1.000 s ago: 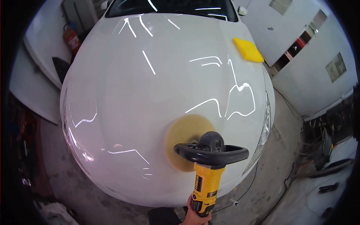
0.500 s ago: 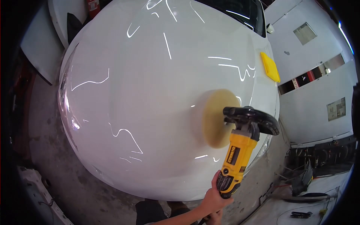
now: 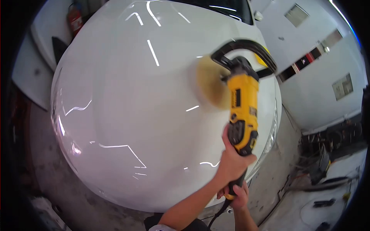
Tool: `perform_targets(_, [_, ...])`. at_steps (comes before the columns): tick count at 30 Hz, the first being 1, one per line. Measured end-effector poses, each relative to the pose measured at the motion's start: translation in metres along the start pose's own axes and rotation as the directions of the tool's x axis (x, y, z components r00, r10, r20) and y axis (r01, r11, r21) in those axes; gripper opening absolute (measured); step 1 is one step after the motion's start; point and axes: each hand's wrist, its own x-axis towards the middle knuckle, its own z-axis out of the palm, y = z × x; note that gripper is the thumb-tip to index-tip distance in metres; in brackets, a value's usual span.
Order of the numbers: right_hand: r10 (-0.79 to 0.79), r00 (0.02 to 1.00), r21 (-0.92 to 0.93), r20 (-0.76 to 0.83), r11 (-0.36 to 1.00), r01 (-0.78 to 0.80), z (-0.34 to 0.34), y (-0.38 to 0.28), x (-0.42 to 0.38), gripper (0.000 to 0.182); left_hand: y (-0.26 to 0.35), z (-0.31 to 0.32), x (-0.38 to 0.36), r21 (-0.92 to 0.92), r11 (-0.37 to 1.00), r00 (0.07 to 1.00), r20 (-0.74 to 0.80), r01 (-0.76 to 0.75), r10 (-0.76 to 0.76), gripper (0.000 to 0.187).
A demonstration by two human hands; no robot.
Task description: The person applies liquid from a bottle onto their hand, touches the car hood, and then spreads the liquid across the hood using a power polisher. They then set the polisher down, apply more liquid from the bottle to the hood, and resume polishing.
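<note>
Clearly both hands are busy with one heavy tool, and the way they hold it explains much. The person stands at the front of a white car [image 3: 127, 115] and carries a yellow polisher [image 3: 242, 115] over the hood. The left hand [image 3: 233, 161] is clenched around the thick body of the polisher, just under the dark switch part, because there the weight can be carried. The right hand [image 3: 237, 194] is lower and closes on the thin tail end of the tool, where the black cord [image 3: 216, 215] goes out; I think this grip serves to steer, as a lever.

The round foam pad [image 3: 210, 86] sits at the far end of the polisher, above the right side of the hood. It looks blurred, and it stands tilted, with its face turned to the left and not flat on the paint. Whether its edge touches the hood, I cannot tell. The black loop handle [image 3: 246, 48] over the head of the tool is free; no hand takes it, so the whole load stays on the rear grips.

Behind this handle a small yellow thing [image 3: 261, 59] lies on the hood, mostly hidden. A red fire extinguisher [image 3: 75, 17] stands near the wall on the far left.
</note>
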Motion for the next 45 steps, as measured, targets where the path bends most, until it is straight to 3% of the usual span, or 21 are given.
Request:
perform_targets(1, [-0.028,0.997,0.016,-0.075,0.999,0.030,0.004,0.002,0.014,0.044,0.007,-0.003,0.018,-0.014,0.999,0.999,0.022,0.030,-0.030,0.106])
perform_targets(3, [-0.041,0.996,-0.003,-0.078,0.999,0.041,0.009,0.004,0.035,0.043,0.008,-0.007,0.036,-0.124,0.992,0.999,0.038,0.025,-0.020,0.105])
perform_targets(4, [-0.038,0.994,-0.015,-0.098,0.999,0.037,0.015,0.001,0.045,0.041,0.004,-0.011,0.049,-0.089,0.996,1.000,0.025,0.009,-0.007,0.102])
perform_targets(6, [-0.028,0.993,0.005,-0.117,1.000,0.029,0.023,-0.007,0.064,0.037,0.040,-0.008,0.055,-0.026,0.987,0.987,0.016,0.159,-0.159,0.093])
perform_targets(10, [-0.010,0.995,0.110,-0.098,0.994,0.021,0.028,-0.030,0.099,0.035,0.053,0.002,0.083,0.164,0.981,0.994,-0.054,0.101,-0.094,0.055])
perform_targets(11, [-0.014,0.995,0.079,-0.098,0.997,0.022,0.025,-0.037,0.106,0.037,0.056,0.009,0.089,0.164,0.980,0.993,-0.065,0.110,-0.101,0.049])
perform_targets(12, [-0.023,0.995,0.044,-0.095,0.999,0.027,0.022,-0.045,0.114,0.038,0.056,0.006,0.104,0.109,0.983,0.989,-0.022,0.146,-0.144,0.068])
perform_targets(17, [-0.109,0.992,-0.017,-0.060,0.994,0.108,0.006,-0.062,0.160,0.042,0.062,0.020,0.142,0.114,0.986,0.991,-0.067,0.122,-0.115,0.031])
perform_targets(22, [-0.099,0.994,-0.073,-0.042,0.993,0.096,-0.001,-0.083,0.195,0.043,0.071,0.021,0.185,0.128,0.986,0.992,-0.070,0.110,-0.101,0.029])
perform_targets(26, [-0.080,0.995,-0.038,-0.055,0.996,0.078,-0.006,-0.095,0.215,0.043,0.074,0.019,0.219,0.144,0.977,0.987,-0.036,0.157,-0.154,0.028])
perform_targets(34, [-0.061,0.998,0.068,-0.029,0.996,0.063,-0.027,-0.119,0.246,0.042,0.077,0.041,0.257,0.234,0.970,0.997,0.017,0.065,-0.070,0.033])
perform_targets(45, [-0.070,0.997,0.028,-0.023,0.997,0.071,-0.038,-0.123,0.257,0.040,0.070,0.044,0.277,0.139,0.988,0.995,0.061,0.064,-0.073,0.037])
